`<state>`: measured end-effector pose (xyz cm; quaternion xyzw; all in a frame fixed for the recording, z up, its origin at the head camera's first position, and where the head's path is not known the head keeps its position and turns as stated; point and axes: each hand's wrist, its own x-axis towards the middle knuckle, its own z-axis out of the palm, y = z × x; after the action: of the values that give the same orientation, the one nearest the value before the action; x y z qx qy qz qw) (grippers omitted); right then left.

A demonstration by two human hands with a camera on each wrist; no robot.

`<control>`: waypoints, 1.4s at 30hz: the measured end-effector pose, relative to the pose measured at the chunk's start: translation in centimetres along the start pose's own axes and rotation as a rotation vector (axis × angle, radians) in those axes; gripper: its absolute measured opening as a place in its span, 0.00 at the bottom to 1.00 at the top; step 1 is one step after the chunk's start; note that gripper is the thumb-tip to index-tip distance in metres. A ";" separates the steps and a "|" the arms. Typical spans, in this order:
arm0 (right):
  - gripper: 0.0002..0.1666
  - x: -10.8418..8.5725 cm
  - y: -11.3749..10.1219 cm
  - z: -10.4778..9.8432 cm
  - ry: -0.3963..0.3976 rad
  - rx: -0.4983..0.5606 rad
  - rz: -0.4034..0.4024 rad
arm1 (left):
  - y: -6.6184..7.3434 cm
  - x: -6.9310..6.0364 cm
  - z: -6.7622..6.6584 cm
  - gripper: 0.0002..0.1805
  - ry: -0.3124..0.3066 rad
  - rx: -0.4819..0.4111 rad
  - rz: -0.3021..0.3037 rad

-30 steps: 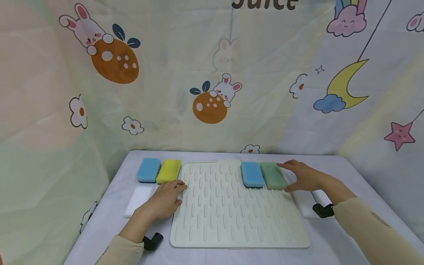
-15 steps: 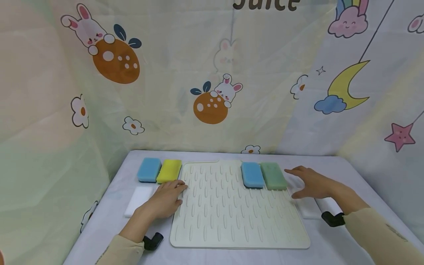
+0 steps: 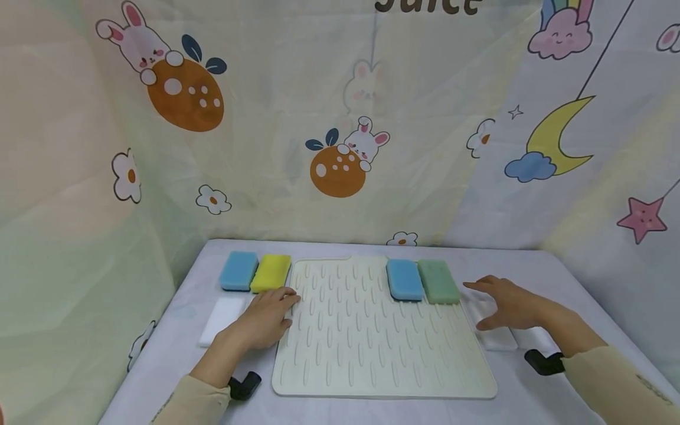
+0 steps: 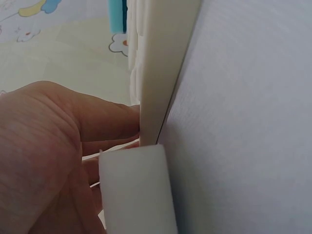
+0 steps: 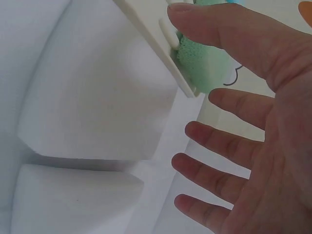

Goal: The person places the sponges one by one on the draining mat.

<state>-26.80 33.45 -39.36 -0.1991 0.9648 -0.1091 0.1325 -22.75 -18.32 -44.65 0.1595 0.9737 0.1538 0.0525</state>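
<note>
A cream ridged mat (image 3: 372, 354) lies flat on the table. My left hand (image 3: 265, 319) rests at its left edge; in the left wrist view the thumb of that hand (image 4: 44, 146) touches the mat's side (image 4: 163, 63), fingers relaxed. A blue sponge (image 3: 405, 280) and a green sponge (image 3: 438, 282) lie side by side on the mat's back right part. My right hand (image 3: 512, 304), fingers spread, is over the white blocks right of the mat, holding nothing. From the right wrist, the hand (image 5: 258, 122) appears beside the green sponge (image 5: 202, 63), a gap between them.
Another blue sponge (image 3: 239, 271) and a yellow sponge (image 3: 271, 273) lie left of the mat at the back. A white block (image 3: 220, 319) is beside my left hand, and two white blocks (image 5: 97, 87) lie under my right hand. A printed cloth (image 3: 265, 177) hangs behind the table.
My right hand has let go of the green sponge's right side and moved right and toward me. The left hand and the sponges have stayed in place.
</note>
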 end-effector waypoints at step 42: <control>0.65 -0.8 0.9 2.0 -0.072 -0.011 0.024 | -0.4 0.0 0.1 0.28 0.012 0.006 0.047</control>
<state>-25.81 34.23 -41.25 -0.1921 0.9623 -0.0951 0.1674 -22.89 -18.64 -44.83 0.1814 0.9705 0.1531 0.0427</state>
